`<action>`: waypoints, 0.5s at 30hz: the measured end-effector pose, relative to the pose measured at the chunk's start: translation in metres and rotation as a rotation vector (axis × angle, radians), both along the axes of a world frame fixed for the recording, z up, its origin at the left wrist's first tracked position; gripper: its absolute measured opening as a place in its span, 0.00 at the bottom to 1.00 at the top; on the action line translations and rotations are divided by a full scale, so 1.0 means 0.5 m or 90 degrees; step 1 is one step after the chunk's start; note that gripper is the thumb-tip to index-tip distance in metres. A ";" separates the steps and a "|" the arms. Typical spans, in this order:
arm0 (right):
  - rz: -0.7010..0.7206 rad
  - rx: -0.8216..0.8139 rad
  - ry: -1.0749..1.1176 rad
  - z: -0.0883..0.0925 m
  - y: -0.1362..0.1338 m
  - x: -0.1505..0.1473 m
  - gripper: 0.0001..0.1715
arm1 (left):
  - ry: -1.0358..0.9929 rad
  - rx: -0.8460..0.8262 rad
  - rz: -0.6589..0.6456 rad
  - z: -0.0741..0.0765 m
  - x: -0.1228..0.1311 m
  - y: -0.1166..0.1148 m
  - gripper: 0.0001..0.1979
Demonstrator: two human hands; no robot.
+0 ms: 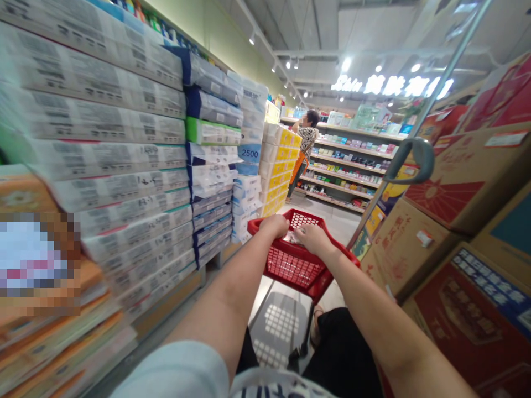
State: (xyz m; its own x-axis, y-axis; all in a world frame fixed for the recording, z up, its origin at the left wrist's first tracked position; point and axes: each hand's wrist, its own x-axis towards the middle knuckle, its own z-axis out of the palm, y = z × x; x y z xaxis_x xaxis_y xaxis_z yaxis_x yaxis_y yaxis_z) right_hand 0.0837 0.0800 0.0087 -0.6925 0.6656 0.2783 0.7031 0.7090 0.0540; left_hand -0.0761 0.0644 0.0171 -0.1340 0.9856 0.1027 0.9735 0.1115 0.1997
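My L hand (274,225) and R hand (313,239) are both closed on the front rim of a red mesh plastic shopping basket (295,268) just ahead of me. Prob. light, stiff; rim's the best hold.

**Glowing shop sign and one number in the aisle**

The white glowing ceiling sign (392,84) shows Latin letters, perhaps "Shin", and Chinese characters, a little blurred. The rectangular blue label (249,153) on the stacked white plastic-wrapped packs (103,121) reads "2500". The grey print on these packs and the Chinese print on the brown cardboard cartons (440,182) are too blurred for reading.
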 end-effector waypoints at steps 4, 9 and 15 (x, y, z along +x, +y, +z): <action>-0.015 0.003 -0.113 0.004 0.019 -0.006 0.17 | 0.002 0.001 -0.003 0.002 0.001 -0.003 0.24; 0.023 -0.036 0.105 -0.004 -0.007 0.002 0.22 | 0.009 -0.013 -0.009 0.000 -0.004 0.003 0.24; 0.010 -0.040 -0.049 0.004 0.017 0.005 0.20 | -0.003 -0.016 0.007 -0.003 0.002 0.004 0.25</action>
State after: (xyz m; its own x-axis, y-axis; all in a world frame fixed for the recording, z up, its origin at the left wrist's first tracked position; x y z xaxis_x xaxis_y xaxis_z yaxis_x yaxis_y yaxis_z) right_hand 0.0862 0.0883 0.0108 -0.7203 0.6694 0.1817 0.6878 0.7233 0.0621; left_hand -0.0751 0.0664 0.0158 -0.1457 0.9863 0.0768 0.9712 0.1278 0.2010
